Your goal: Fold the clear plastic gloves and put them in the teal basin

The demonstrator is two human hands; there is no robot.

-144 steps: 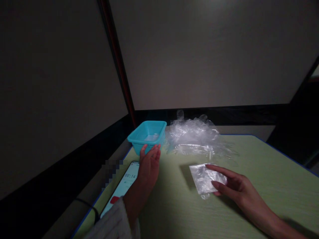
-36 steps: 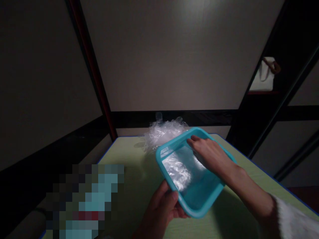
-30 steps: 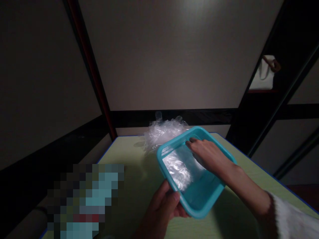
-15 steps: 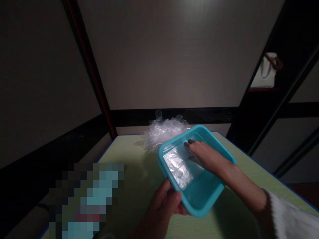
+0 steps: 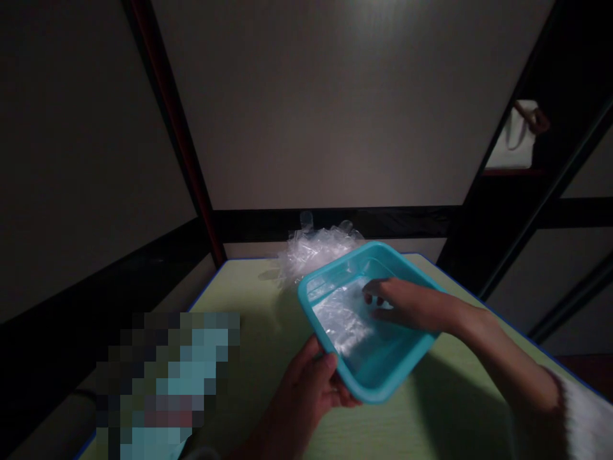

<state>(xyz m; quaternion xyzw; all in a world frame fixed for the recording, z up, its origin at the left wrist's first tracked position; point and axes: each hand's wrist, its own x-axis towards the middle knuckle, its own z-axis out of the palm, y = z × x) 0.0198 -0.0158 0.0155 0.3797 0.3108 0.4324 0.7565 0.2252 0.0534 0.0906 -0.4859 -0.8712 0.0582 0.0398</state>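
A turquoise plastic tub (image 5: pixel 330 345) is tilted up off the green table, its open side toward me. My left hand (image 5: pixel 306 393) grips its near rim, thumb over the edge. My right hand (image 5: pixel 407 305) reaches inside, fingers stretched flat on a folded clear plastic bag (image 5: pixel 342 316) that lies on the tub's floor. The fingertips press the bag near its right side.
A loose heap of clear plastic bags (image 5: pixel 318 246) lies at the table's far edge behind the tub. The green table (image 5: pixel 249 319) has a blue rim. A pixelated patch (image 5: pixel 167 377) covers something at the near left. A white bag (image 5: pixel 520 137) sits on a dark shelf, right.
Earlier the tub stood on the table and the bag lay flat beside it. Now the tub is lifted and the bag is inside. In the last second my right hand slid lower.
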